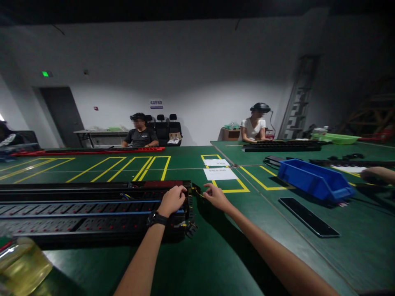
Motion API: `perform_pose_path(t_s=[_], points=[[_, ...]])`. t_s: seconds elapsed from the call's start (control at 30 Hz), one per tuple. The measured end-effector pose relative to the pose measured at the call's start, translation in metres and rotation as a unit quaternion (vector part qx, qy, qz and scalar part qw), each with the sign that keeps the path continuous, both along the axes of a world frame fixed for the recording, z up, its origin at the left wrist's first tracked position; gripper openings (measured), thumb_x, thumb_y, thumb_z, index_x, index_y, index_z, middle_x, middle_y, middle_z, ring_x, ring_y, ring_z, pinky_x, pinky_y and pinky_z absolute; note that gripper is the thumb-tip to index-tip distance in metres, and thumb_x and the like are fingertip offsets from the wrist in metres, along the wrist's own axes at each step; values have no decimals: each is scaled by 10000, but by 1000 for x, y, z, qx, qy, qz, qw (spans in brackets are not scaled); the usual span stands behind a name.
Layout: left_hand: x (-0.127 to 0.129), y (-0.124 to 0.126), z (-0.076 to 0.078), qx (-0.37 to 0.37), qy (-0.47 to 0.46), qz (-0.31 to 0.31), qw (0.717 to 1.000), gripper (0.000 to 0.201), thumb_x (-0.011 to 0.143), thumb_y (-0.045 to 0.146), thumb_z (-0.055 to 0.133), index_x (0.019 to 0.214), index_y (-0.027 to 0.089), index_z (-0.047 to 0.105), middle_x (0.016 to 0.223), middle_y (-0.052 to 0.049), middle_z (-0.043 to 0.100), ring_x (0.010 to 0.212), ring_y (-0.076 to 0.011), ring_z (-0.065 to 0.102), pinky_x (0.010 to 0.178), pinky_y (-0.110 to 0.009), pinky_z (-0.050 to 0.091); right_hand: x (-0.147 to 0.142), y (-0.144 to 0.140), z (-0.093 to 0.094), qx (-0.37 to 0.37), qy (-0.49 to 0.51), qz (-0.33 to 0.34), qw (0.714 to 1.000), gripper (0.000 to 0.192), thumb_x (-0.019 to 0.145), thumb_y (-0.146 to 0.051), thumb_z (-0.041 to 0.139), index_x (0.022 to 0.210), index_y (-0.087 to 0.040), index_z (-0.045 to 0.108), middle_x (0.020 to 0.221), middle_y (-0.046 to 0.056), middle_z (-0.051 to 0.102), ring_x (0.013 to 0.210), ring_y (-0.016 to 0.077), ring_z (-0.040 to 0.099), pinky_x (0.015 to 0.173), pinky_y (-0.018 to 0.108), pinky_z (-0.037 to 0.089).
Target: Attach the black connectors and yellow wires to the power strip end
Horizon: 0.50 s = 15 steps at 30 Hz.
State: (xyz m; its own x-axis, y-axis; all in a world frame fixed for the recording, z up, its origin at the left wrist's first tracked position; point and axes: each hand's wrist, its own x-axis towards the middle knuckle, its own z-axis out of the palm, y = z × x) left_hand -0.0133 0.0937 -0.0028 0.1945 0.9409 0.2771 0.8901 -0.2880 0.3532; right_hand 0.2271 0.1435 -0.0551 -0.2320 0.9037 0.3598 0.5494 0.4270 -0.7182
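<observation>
Left hand (173, 200) clamps the long black power strip (92, 213) end at 9 o'clock on the table (216, 255), steadying it (likely) while right hand (216, 196) pinches its yellow wire (199, 192).

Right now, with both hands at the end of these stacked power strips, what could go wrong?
The left hand rests on the end of the power strips, where loose wires stick out; they might snag or bend. The right hand pinches something small beside that end, easily dropped on the dark green table. The plastic bottle at the near left edge could get knocked if the strips slide.
</observation>
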Motion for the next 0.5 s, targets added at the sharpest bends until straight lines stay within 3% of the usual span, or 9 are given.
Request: perform_pose_path(t_s=[0.07,0.2,0.33,0.5], points=[[0,0,0,-3,3,9,1000,288,926,210,487,1123,252,693,1113,-61,711,982,-191,677,845,-279,491,11,-15,4,-40,31,44,998,290,850,-322,619,1082,-158,677,801,26,667,702,161,592,649,272,440],[1,-3,4,-17,5,12,1000,289,905,211,505,1121,250,691,1094,-65,692,939,-195,670,798,-279,485,19,-48,10,-143,96,168,971,374,845,-441,640,1081,-155,684,860,34,666,713,151,579,622,259,450],[1,-5,9,-27,5,12,1000,281,913,221,506,1123,244,691,1071,-67,692,932,-195,664,801,-281,478,6,-69,15,-118,61,221,966,329,842,-429,691,1024,-156,714,828,21,644,710,143,547,649,263,430],[0,-2,8,-27,9,11,1000,276,917,213,510,1127,234,688,1056,-66,699,928,-189,661,819,-280,475,-12,-84,18,-87,77,248,962,343,858,-404,702,1120,-182,705,910,30,652,800,163,574,710,272,457]])
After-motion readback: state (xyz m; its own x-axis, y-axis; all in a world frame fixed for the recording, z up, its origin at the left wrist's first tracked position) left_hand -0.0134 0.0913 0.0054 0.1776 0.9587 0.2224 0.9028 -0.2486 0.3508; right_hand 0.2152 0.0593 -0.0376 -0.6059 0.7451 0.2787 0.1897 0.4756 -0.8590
